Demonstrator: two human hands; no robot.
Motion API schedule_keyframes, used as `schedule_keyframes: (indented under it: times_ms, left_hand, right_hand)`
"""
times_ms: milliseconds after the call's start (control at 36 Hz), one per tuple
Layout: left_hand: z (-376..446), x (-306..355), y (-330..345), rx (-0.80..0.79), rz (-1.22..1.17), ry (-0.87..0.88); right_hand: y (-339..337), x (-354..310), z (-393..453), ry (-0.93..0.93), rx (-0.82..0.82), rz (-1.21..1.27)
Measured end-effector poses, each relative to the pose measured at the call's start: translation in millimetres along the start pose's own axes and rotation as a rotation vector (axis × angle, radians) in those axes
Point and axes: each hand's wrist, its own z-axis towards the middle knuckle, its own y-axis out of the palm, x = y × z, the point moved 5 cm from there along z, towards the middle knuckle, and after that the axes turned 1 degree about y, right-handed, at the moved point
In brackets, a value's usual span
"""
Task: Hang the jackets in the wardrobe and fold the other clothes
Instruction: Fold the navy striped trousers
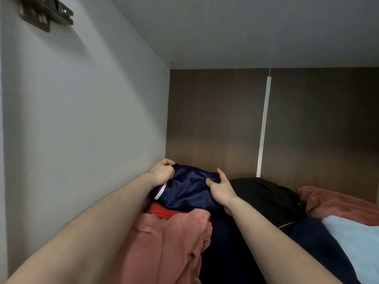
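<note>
The navy satin garment (184, 189) with a white stripe lies bunched at the back left of the wardrobe compartment, on top of a red garment (162, 212) and beside the grey side panel (82, 119). The fabric is glossy and creased; it is probably light, limp and slippery, so a flat-palm hold would likely slide. Take it by gathered edges or a seam.

The left hand (162, 171) grips its far left edge with curled fingers. The right hand (221, 187) pinches a fold on its right side, thumb against the cloth.

A salmon-pink garment (170, 247) lies in front, under the left forearm. A black garment (264, 193) lies just right. Further right lie a rust-brown cloth (336, 203) and a light blue cloth (356, 240). The wood-grain back panel (215, 119) stands behind.
</note>
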Motion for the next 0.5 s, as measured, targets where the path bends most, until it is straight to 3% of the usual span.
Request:
schedule_keyframes:
  times_ms: [167, 250, 306, 389, 500]
  left_hand:
    - [-3.2, -15.3, 22.6, -0.185, 0.634, -0.009]
    - [-12.4, -6.5, 26.8, -0.143, 0.857, 0.053]
    - [-18.8, 6.2, 32.1, -0.066, 1.039, 0.204]
    - [-24.8, 14.7, 45.7, -0.092, 0.963, 0.352]
    - [-23.6, -12.7, 65.0, -0.255, 0.908, 0.252]
  right_hand:
    - [24.0, 19.6, 7.5, 0.001, -0.039, -0.195]
    - [29.0, 27.2, 5.0, -0.008, -0.014, -0.288]
    - [32.0, 29.5, 2.8, -0.005, 0.003, -0.341]
    - [33.6, 29.0, 1.4, 0.005, 0.007, -0.406]
    - [31.8, 20.2, -4.5, 0.011, -0.038, -0.495]
